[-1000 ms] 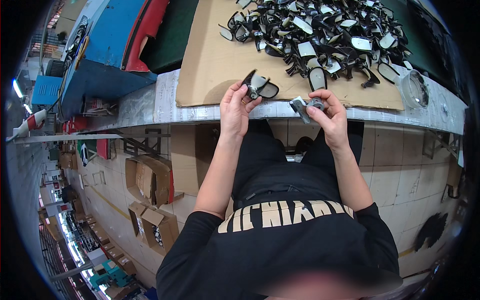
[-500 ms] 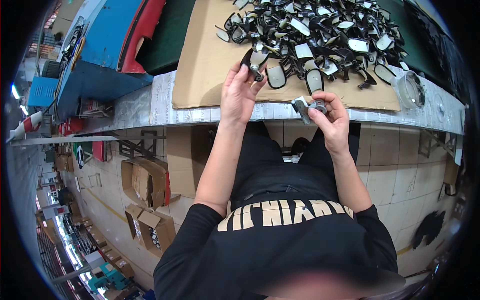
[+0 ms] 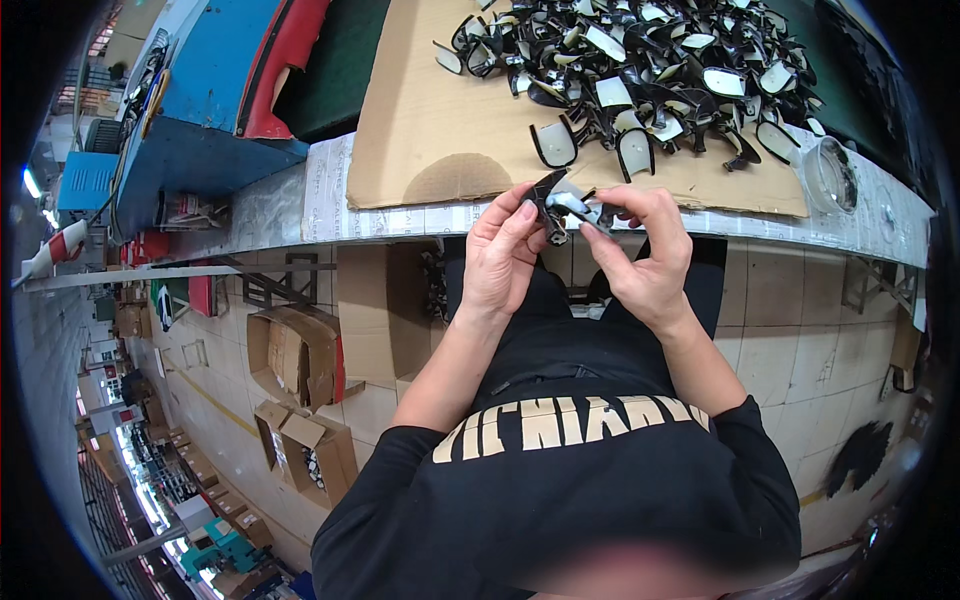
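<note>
My left hand (image 3: pixel 503 255) pinches a black curved plastic part (image 3: pixel 549 190) just in front of the table edge. In the fingers of my right hand (image 3: pixel 645 255) is a small grey metal piece (image 3: pixel 592 212), its shape partly covered by thumb and fingertips. The two parts meet or overlap between my hands; whether they are joined I cannot tell. Beyond them lies a heap of similar black curved parts with white inner faces (image 3: pixel 640 80). Two of these, a left one (image 3: pixel 556 146) and a right one (image 3: pixel 634 152), lie at its near side.
Cardboard (image 3: pixel 400 130) lies under the heap on the table. A clear round container (image 3: pixel 830 176) stands at the right edge. A blue and red machine housing (image 3: pixel 215 75) rises on the left. Open cardboard boxes (image 3: pixel 290 355) sit on the tiled floor.
My left hand has come down and right with the black part, off the heap's edge. My right hand has shifted slightly left with the metal piece, and the two parts have come together.
</note>
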Demonstrator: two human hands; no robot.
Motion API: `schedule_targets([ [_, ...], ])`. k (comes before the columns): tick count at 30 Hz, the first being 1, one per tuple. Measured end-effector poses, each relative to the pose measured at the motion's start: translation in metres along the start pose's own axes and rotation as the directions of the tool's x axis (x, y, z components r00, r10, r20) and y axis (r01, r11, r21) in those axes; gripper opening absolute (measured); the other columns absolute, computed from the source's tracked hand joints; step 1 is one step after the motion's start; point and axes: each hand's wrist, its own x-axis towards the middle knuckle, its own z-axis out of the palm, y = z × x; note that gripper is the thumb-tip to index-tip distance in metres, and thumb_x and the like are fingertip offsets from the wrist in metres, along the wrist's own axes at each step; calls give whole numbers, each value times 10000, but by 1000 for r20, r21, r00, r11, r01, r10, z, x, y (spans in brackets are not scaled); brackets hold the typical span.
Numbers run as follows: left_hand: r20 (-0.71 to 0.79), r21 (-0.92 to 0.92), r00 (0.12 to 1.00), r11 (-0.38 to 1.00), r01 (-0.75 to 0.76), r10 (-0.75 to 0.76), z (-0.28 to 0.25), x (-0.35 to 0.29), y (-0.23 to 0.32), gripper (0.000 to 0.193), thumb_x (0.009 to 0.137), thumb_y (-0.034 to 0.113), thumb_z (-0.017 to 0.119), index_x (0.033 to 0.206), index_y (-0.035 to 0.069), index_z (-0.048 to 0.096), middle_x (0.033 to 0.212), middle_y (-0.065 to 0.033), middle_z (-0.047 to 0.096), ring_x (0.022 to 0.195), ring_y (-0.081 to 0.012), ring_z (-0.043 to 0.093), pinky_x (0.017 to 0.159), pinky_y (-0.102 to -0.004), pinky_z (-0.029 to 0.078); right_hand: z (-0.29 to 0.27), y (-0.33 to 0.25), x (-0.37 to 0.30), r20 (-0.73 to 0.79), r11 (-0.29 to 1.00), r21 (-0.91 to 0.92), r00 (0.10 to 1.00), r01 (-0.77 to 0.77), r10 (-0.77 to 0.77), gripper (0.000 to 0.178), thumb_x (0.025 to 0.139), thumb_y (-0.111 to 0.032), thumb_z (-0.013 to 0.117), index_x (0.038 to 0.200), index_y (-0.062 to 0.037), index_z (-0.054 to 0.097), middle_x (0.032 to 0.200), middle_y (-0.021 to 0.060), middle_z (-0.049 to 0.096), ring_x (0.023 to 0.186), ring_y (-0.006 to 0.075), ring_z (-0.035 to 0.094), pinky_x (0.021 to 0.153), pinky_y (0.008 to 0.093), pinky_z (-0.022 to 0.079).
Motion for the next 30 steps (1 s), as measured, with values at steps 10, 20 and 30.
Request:
schedule_targets([
  [10, -25, 49, 998, 997, -64, 66, -7, 5, 4, 278, 983, 63, 578, 1254, 7, 602, 1108, -118, 710, 941, -161, 705, 870, -351, 599, -16, -18, -17, 140, 958, 232, 980, -169, 139, 367, 718, 9, 793, 1061, -32, 669, 960, 73, 664, 806, 172, 606, 691, 280, 479],
  [20, -20, 158, 999, 987, -30, 33, 11, -20, 3, 272, 958, 37, 627, 1225, -8, 658, 1083, -112, 720, 910, -148, 708, 790, -309, 617, -8, -5, -5, 21, 1000, -26, 1000, 7, -7, 368, 691, -3, 794, 1039, -41, 682, 893, 74, 688, 779, 220, 590, 697, 317, 476],
  [30, -84, 133, 996, 991, -6, 17, 10, -23, 6, 278, 962, 50, 619, 1233, -5, 650, 1075, -107, 721, 897, -146, 711, 778, -300, 610, -16, 3, -3, -106, 995, -74, 993, -65, 57, 341, 716, 8, 777, 1037, -26, 665, 916, 84, 661, 766, 210, 571, 697, 315, 482],
])
